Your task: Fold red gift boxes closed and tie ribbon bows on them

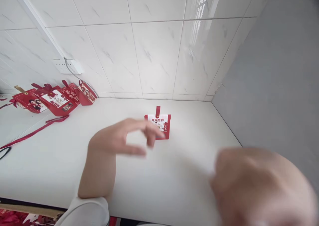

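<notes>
A small red gift box (pixel 165 123) with a white printed front and a red strap stands upright on the white tabletop (pixel 179 173). In front of it, my left hand (pixel 127 136) reaches in from the left with the fingers apart and nothing between them. Its fingertips overlap the lower part of the box from this angle; whether they touch it I cannot tell. My right hand (pixel 261 186) is large, close to the camera and smeared by motion at the lower right, away from the box. Its fingers cannot be made out.
Several red gift boxes (pixel 59 101) with straps cluster at the back left, with a dark red ribbon (pixel 37 131) in front. A wall socket (pixel 67 66) with a cable sits above. Tiles back the table; a grey panel (pixel 279 80) bounds the right. Red items (pixel 22 217) lie below the front edge.
</notes>
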Available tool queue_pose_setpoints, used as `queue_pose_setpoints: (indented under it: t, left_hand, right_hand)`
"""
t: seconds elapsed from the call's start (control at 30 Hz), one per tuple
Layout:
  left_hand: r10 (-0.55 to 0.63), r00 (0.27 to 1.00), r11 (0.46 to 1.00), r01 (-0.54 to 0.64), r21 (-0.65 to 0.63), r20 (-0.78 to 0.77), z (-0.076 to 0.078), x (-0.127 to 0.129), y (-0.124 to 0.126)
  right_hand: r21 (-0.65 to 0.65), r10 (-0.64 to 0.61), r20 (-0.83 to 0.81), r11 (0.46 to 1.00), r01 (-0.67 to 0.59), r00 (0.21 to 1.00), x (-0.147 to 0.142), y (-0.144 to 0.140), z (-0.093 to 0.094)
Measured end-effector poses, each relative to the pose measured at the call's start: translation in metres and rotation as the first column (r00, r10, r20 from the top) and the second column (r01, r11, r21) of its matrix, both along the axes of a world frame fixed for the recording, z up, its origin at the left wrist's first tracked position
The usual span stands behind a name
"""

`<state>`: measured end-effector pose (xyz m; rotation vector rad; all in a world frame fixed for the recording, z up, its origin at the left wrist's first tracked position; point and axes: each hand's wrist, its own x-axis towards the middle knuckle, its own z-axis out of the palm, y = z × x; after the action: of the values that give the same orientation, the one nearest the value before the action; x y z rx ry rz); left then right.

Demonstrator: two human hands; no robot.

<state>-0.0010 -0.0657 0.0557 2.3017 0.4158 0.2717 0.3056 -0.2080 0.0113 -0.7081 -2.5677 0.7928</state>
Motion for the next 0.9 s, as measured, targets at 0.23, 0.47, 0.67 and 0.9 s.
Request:
queue_pose_setpoints:
  t: [0.23,0.47,0.67,0.9]
  left_hand:
    - [0.534,0.841,0.790,-0.533,0.302,0.089,-0.037,0.027,0.057]
    - [0.509,0.859,0.745,-0.476,0.467,0.064,-0.055,0.029,0.063]
    - [0.518,0.852,0.725,-0.484,0.490,0.073,-0.060,0.035,0.067]
    - [0.523,0.852,0.792,-0.485,0.371,-0.003,-0.056,0.026,0.059]
  right_hand:
    - [0.029,-0.631,-0.197,0.761,0.648,0.750,-0.045,0.133,0.009]
    - [0.038,-0.739,-0.204,0.649,0.760,0.642,-0.047,0.152,-0.033]
    - [0.010,-0.722,-0.183,0.677,0.736,0.667,-0.057,0.169,-0.045]
    - [-0.052,-0.727,-0.134,0.684,0.728,0.673,-0.055,0.172,-0.048]
